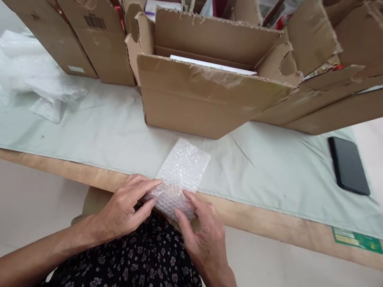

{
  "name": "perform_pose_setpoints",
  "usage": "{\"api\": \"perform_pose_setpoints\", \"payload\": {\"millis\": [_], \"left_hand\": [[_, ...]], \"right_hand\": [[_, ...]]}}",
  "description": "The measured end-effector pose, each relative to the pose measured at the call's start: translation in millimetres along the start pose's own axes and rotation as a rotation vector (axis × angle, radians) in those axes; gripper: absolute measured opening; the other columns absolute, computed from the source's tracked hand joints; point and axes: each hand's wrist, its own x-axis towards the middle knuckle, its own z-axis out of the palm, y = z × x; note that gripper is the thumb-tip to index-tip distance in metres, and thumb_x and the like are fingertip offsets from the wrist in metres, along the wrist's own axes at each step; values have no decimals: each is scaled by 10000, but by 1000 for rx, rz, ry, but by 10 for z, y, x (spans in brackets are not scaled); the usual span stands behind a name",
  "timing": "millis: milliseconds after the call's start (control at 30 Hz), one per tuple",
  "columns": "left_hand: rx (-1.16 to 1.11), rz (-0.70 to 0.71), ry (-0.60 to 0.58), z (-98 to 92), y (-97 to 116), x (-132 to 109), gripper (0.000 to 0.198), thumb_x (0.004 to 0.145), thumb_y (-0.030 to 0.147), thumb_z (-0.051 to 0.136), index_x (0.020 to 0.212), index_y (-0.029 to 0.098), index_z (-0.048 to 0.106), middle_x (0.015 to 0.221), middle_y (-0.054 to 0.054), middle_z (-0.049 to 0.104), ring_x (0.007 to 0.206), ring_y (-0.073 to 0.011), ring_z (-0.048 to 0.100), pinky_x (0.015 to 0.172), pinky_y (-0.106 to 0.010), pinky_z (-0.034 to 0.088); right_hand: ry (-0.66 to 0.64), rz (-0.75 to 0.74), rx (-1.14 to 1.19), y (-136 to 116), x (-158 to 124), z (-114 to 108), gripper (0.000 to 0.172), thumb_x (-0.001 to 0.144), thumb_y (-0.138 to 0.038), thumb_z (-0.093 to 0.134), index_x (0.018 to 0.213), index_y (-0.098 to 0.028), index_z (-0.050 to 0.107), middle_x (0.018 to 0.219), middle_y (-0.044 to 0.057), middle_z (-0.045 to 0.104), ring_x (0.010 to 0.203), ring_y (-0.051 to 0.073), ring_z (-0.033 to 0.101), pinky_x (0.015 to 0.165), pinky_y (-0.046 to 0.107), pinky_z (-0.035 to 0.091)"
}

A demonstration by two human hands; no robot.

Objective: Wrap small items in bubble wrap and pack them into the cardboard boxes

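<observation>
A small clear bubble-wrap bag [182, 171] lies on the near edge of the table, its near end hanging over the wooden rim. My left hand [127, 206] pinches the bag's near left corner between thumb and fingers. My right hand [202, 227] grips the near right corner, fingers curled on the wrap. Both hands sit just above my lap in a dark flowered garment. An open cardboard box [198, 98] stands right behind the bag, with a white flat item [211, 64] showing inside.
Several more open cardboard boxes [83, 24] crowd the back of the table. A heap of clear bubble wrap [31, 72] lies at the left. A black phone [348, 164] rests at the right on the pale green cloth [281, 172]. A green label [358, 240] sticks on the wooden edge.
</observation>
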Motion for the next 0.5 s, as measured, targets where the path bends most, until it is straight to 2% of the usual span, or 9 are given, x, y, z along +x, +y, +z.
{"api": "perform_pose_setpoints", "payload": {"millis": [67, 167, 300, 367, 500], "left_hand": [[30, 22, 20, 4, 4, -2, 432, 978, 75, 611, 1395, 182, 582, 1016, -63, 708, 903, -181, 645, 808, -323, 584], [142, 63, 42, 17, 13, -4, 451, 977, 70, 621, 1411, 174, 554, 997, -67, 701, 939, -207, 643, 826, -354, 593], [276, 53, 37, 37, 22, 4, 464, 977, 89, 629, 1424, 171, 536, 1158, -125, 671, 1080, -253, 647, 931, -423, 600], [299, 36, 43, 37, 15, 4, 474, 983, 115, 634, 1439, 185, 527, 1272, -156, 630, 1163, -272, 642, 980, -444, 598], [323, 66, 33, -24, -20, -17, 490, 975, 176, 673, 1443, 198, 532, 1375, -188, 582, 1260, -315, 619, 1019, -482, 589]], "right_hand": [[49, 14, -55, 47, -2, 85, 282, 1035, -244, 613, 1308, -172, 605, 907, 41, 775, 710, 176, 671, 686, 328, 554], [131, -10, -155, 79, 40, 155, 284, 1014, -232, 653, 1284, -152, 619, 917, 65, 764, 747, 195, 682, 695, 348, 532], [227, -71, -163, 57, -13, 32, 250, 972, -178, 703, 1216, -190, 652, 997, 80, 731, 878, 213, 671, 737, 353, 511], [182, -142, -122, 39, -82, -42, 232, 959, -150, 702, 1180, -211, 666, 1035, 73, 732, 948, 219, 670, 798, 369, 510], [-36, -211, -141, 49, -139, -35, 235, 971, -181, 682, 1206, -192, 682, 1220, 106, 752, 1144, 267, 666, 955, 437, 476]]}}
